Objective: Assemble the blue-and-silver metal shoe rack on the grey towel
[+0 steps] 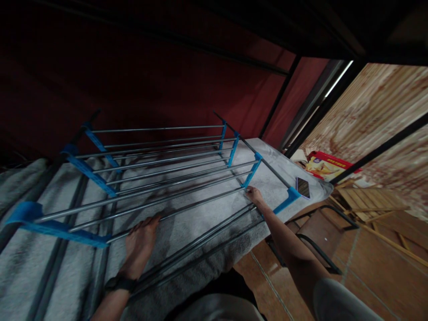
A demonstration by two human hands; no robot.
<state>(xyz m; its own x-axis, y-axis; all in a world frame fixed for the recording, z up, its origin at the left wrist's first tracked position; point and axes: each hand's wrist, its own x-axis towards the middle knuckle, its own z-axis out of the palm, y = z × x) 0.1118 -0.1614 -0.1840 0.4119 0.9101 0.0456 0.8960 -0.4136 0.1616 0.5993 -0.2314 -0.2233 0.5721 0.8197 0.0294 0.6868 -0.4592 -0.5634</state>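
Note:
A partly assembled rack [167, 168] of thin grey metal tubes and blue plastic brackets lies on a grey fleece blanket [200, 209]. My left hand [143, 235], a dark band at its wrist, has its fingers wrapped over the nearest crosswise tube [200, 205]. That tube's left end meets the large blue bracket [67, 231] at lower left. By the tube's right end, beside another blue bracket [253, 170], my right hand [254, 195] is closed with fingertips pinched; what lies between them is hidden. Farther right, the front right blue bracket [284, 203] has no crosswise tube joined to it.
Loose tubes [197, 240] lie across the blanket in front of me. More long tubes [63, 245] are at left. A phone [302, 187] rests near the right edge. Beyond are a red-and-yellow package [331, 166], a chair [317, 234] and a wooden folding piece [368, 203].

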